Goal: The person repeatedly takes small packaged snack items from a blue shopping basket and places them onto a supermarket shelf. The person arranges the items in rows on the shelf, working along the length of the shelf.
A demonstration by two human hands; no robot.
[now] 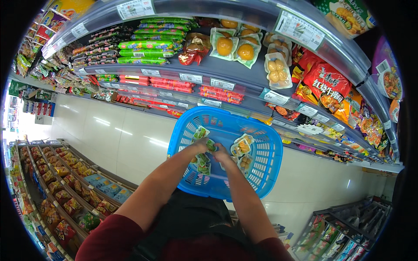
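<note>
A blue plastic shopping basket (276, 160) is in front of me, below the shelf edges. Both hands reach down into it. My left hand (200, 145) and my right hand (221, 152) meet around a small green snack packet (211, 145); my left fingers are on it, and whether my right fingers grip it too is unclear. More green packets (204, 169) lie along the basket's left side, one of them above my left hand. Vacuum packs of yellow-brown food (242, 146) lie on the right side, some partly hidden by my right forearm.
Ahead, a store shelf (235, 70) holds green-wrapped sausages (147, 52), vacuum-packed brown eggs (224, 45) and red instant noodle packs (328, 81). At lower left stands a rack of bagged snacks (62, 195); at lower right is a dark wire rack (346, 225) with packets. Pale floor tiles lie between.
</note>
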